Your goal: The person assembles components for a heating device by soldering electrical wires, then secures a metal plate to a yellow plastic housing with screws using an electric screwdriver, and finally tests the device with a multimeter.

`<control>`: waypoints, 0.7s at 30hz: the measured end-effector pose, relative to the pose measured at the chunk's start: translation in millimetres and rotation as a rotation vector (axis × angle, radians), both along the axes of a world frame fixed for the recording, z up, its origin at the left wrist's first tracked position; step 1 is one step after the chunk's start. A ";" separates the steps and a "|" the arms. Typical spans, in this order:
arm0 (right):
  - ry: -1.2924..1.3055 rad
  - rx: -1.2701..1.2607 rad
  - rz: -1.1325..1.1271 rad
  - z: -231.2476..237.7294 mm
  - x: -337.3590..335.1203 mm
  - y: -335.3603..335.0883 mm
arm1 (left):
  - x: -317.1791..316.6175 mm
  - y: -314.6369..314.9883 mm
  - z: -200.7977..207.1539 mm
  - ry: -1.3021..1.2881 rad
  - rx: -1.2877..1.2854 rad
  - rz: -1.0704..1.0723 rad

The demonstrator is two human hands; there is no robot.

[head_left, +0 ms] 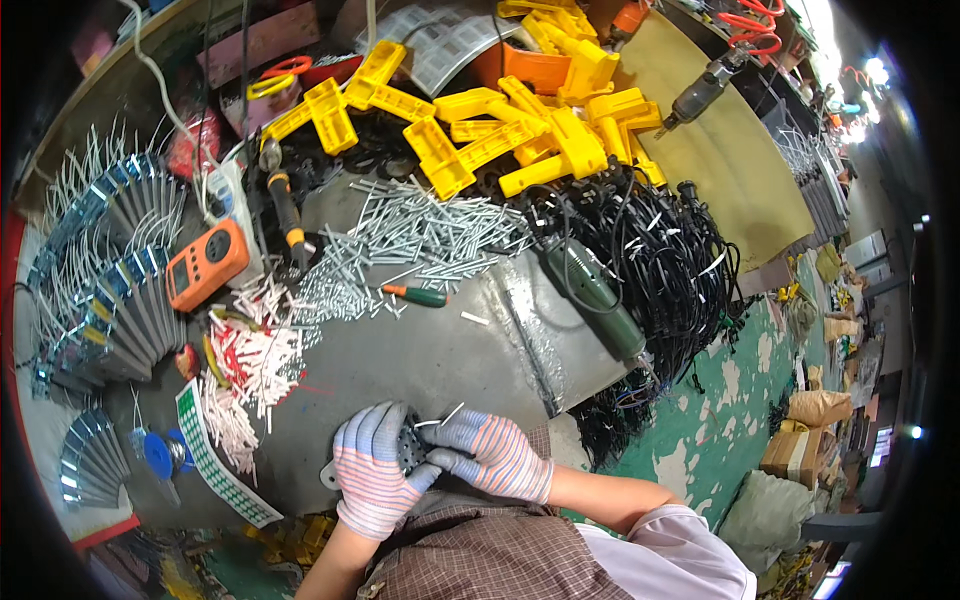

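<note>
Both my hands wear striped knit gloves and meet at the near edge of the grey worktop (400, 360). My left hand (375, 465) is wrapped round a dark part with small holes (409, 447), mostly hidden by the fingers. From the other side, my right hand (492, 455) has its fingers closed at the same part. A thin white piece (454, 412) sticks up by the right fingertips; I cannot tell whether they grip it. A green-handled screwdriver (420, 295) lies farther back, beside a heap of long screws (430, 230).
Yellow plastic housings (530, 130) and black cables (660, 260) crowd the back. A green power tool (595, 300) lies at the right. On the left are white sleeves (250, 360), an orange meter (207, 265), wired metal blocks (130, 310) and a blue spool (160, 455).
</note>
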State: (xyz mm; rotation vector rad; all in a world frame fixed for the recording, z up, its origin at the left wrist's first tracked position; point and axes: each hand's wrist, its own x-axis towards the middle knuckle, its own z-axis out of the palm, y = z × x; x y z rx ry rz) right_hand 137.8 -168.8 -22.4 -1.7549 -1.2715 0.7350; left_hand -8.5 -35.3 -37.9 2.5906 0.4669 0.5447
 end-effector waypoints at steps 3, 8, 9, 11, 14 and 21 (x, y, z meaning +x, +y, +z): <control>-0.030 0.003 0.077 -3.1 5.4 1.4 | 4.8 -0.7 3.1 0.018 0.012 0.006; -0.011 0.043 0.130 -5.9 13.7 1.1 | 5.3 -5.0 1.8 0.028 0.048 0.019; 0.015 0.063 0.130 -7.7 14.7 0.9 | 4.7 -5.8 1.9 0.031 0.065 0.032; 0.062 0.093 0.111 -15.6 13.6 1.2 | 6.0 -4.7 4.5 0.076 0.086 0.002; 0.073 0.076 0.129 -16.2 14.4 0.9 | 8.2 -6.3 2.9 0.042 0.135 0.019; 0.101 -0.059 0.295 7.0 51.7 -3.4 | 8.0 -7.2 0.5 0.046 0.093 0.035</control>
